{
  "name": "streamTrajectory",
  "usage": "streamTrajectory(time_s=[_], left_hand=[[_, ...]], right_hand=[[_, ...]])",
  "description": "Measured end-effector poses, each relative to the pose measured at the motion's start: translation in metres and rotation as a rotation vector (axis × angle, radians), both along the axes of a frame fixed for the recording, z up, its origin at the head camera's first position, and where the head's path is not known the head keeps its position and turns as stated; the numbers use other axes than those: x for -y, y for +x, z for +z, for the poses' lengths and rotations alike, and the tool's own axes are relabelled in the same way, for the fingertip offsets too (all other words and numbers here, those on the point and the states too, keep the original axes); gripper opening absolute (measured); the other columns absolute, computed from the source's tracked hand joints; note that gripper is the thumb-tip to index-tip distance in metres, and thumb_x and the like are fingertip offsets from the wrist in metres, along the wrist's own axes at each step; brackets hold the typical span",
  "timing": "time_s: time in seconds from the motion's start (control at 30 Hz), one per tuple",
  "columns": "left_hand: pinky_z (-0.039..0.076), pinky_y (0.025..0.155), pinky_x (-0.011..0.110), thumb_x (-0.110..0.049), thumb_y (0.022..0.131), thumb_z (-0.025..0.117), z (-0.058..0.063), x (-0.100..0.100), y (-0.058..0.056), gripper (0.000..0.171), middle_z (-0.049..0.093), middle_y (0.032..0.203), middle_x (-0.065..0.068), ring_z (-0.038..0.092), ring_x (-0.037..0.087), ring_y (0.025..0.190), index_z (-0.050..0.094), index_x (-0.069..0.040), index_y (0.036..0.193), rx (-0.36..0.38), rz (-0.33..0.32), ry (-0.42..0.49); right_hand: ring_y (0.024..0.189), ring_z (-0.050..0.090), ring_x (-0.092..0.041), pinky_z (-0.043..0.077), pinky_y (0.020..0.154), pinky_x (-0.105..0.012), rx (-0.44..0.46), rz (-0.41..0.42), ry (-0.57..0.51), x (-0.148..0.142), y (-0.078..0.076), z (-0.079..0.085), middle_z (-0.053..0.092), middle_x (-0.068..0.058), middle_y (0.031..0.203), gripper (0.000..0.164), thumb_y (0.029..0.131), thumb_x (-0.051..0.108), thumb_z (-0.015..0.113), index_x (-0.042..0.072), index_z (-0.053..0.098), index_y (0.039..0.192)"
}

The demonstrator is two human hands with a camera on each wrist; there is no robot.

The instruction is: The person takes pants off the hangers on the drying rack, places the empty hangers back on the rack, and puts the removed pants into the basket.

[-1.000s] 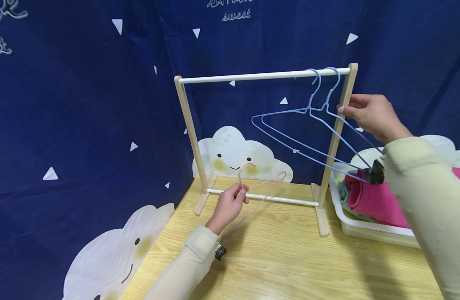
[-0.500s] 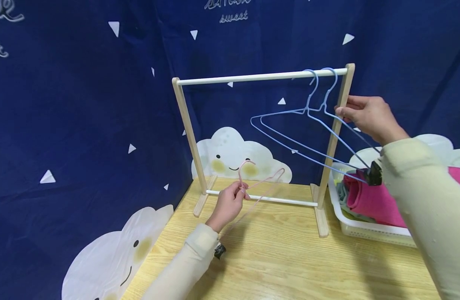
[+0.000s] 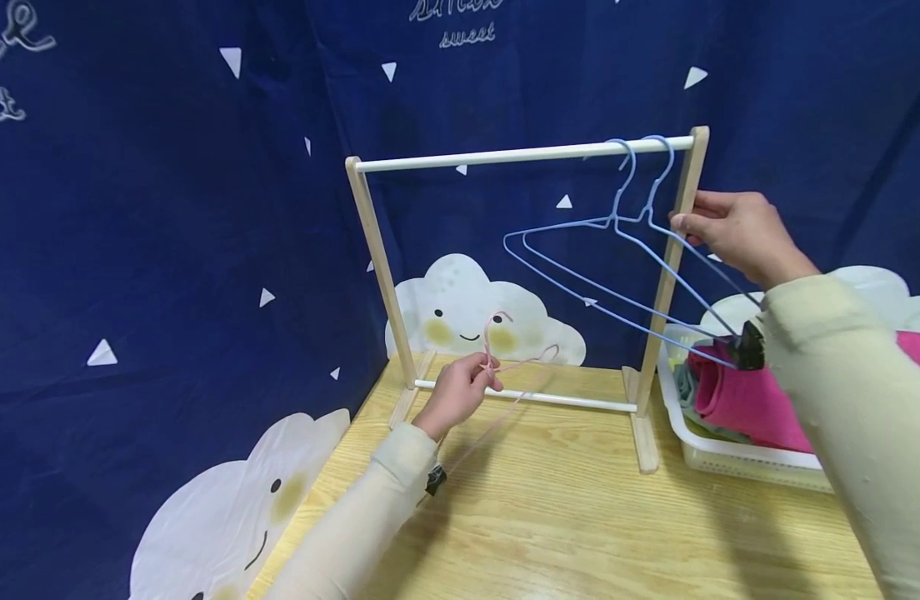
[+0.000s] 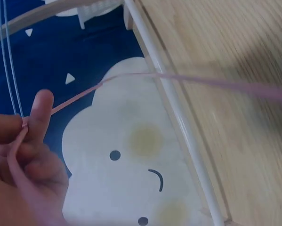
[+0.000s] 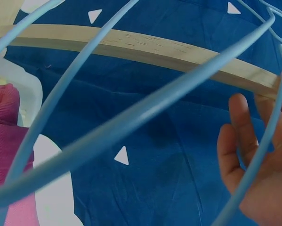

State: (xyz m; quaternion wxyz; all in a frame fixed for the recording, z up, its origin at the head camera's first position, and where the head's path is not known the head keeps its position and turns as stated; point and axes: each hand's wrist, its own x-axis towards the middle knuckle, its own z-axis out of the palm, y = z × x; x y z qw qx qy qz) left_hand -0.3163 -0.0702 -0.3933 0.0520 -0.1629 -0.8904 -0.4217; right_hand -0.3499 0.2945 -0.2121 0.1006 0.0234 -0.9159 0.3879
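Note:
My left hand (image 3: 458, 390) pinches a thin pink clothes hanger (image 4: 77, 99) near the base of its hook, low in front of the rack. The hook points up and the hanger's body slants over the table. My right hand (image 3: 752, 233) holds the right wooden post of a small clothes rack (image 3: 666, 287), thumb in front and fingertips behind. Two blue hangers (image 5: 145, 111) hang by their hooks from the white top bar (image 3: 497, 157), near that post. Their right ends reach my right wrist, partly hidden by the sleeve and black wrist camera.
A white basket (image 3: 677, 421) with folded pink cloth (image 3: 763, 408) and grey-green cloth stands right of the rack. The rack's feet rest on a wooden table (image 3: 550, 517). Behind hangs a dark blue curtain (image 3: 205, 183) with clouds and triangles.
My left hand has risen slightly and turned the pink hanger, its hook now a little higher and further right. My right hand stays on the post and the blue hangers hang as before.

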Motion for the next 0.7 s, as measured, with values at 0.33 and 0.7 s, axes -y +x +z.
streamTrajectory(time_s=[0.33, 0.7], left_hand=[[0.042, 0.057, 0.022, -0.009, 0.099, 0.050, 0.002, 0.008, -0.009, 0.019, 0.076, 0.086, 0.009, 0.069, 0.016, 0.076, 0.067, -0.007, 0.107, -0.017, -0.004, 0.052], [0.050, 0.066, 0.023, -0.014, 0.096, 0.061, 0.006, 0.003, 0.002, 0.017, 0.069, 0.103, 0.009, 0.059, 0.011, 0.070, 0.073, -0.008, 0.106, -0.132, 0.042, -0.016]], right_hand=[[0.120, 0.049, -0.038, 0.038, 0.106, -0.059, 0.026, -0.002, 0.009, -0.002, 0.003, 0.004, 0.049, -0.024, 0.147, 0.069, 0.098, 0.055, 0.046, 0.017, 0.033, 0.155], [0.114, 0.051, -0.034, 0.042, 0.101, -0.056, 0.035, 0.010, 0.007, 0.000, 0.003, 0.002, 0.050, -0.024, 0.145, 0.070, 0.097, 0.057, 0.048, 0.016, 0.037, 0.153]])
